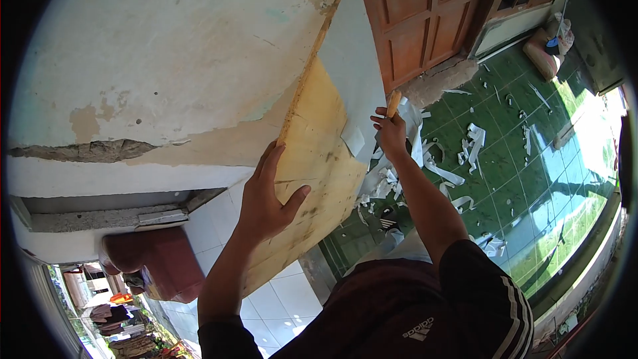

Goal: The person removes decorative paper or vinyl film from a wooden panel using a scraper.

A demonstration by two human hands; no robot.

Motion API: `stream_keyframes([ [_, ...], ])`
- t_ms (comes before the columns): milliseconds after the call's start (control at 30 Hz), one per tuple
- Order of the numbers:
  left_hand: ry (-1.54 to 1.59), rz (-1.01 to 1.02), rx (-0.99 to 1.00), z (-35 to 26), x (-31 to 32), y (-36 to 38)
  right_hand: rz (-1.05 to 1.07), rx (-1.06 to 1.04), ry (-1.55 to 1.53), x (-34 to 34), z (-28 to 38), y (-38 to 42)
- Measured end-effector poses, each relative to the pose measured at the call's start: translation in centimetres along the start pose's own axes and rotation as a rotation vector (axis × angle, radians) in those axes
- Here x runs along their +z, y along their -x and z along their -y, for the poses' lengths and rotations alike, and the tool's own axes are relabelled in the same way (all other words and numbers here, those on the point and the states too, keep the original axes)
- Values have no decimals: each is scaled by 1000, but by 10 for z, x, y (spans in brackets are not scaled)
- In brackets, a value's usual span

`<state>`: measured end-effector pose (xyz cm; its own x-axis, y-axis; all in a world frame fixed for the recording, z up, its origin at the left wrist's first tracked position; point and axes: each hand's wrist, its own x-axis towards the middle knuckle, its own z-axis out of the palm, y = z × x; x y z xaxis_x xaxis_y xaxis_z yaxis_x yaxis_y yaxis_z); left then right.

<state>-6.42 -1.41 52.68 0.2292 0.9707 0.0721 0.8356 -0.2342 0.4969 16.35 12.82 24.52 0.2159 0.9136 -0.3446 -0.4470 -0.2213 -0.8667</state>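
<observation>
A large wooden panel [312, 153] leans upright in front of me, its yellowish wood bare over the lower part. A pale grey sheet layer [352, 60] still covers the upper part, with a torn, lifted flap at its lower edge. My left hand [266, 199] rests against the panel's left edge, fingers stretched out and thumb apart. My right hand [392, 134], beside the panel's right edge, is closed round a tool with a wooden handle [394, 103]. The tool's working end cannot be made out.
Torn white strips [472, 146] litter the green tiled floor [492, 186] to the right. A brown wooden door [425, 13] stands behind the panel, and a worn plaster wall [186, 46] is at the left. A maroon sofa [159, 259] sits lower left; a sack [545, 53] lies far right.
</observation>
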Motion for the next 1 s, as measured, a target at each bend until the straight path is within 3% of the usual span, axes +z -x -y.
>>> stream_keyframes([
  [100,19,0,-25,34,-12,-3,91,-3,87,22,-36,-13],
  [333,134,-57,-126,73,-31,-21,-5,25,324,100,-73,-24],
  [467,127,-51,-132,83,-34,-23,-116,-126,437,120,-84,-15],
  [633,50,-108,-55,84,-33,-24,-180,-174,400,125,-84,-8],
  [833,30,-75,-99,82,-35,-24,-132,-399,601,127,-92,-22],
  [1000,-12,-116,-55,86,-34,-26,-37,-299,552,117,-103,-31],
])
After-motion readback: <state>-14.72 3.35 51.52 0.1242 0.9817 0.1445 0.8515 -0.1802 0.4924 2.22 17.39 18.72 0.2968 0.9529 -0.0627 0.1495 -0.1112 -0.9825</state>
